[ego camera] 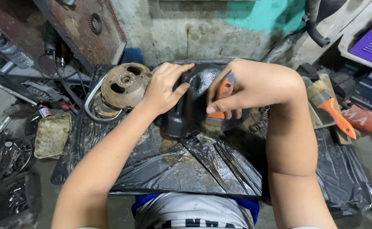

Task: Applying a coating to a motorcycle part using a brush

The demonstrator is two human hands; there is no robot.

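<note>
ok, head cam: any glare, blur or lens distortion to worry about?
Head view: sharp at centre; glare spots on the wet black plastic sheet and the dark metal cover; wide-angle bending stretches both forearms at the edges; right hand and its orange brush are evenly lit, no hard shadows.

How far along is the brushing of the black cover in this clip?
Done: the black cover looks wet and glossy, so brushing is plainly under way. In hand: the left hand steadies the cover while the right hand works an orange-handled brush along its lower edge. Left: brown grime lies on the plastic sheet, and the rusty round part beside the cover looks uncleaned.
</note>
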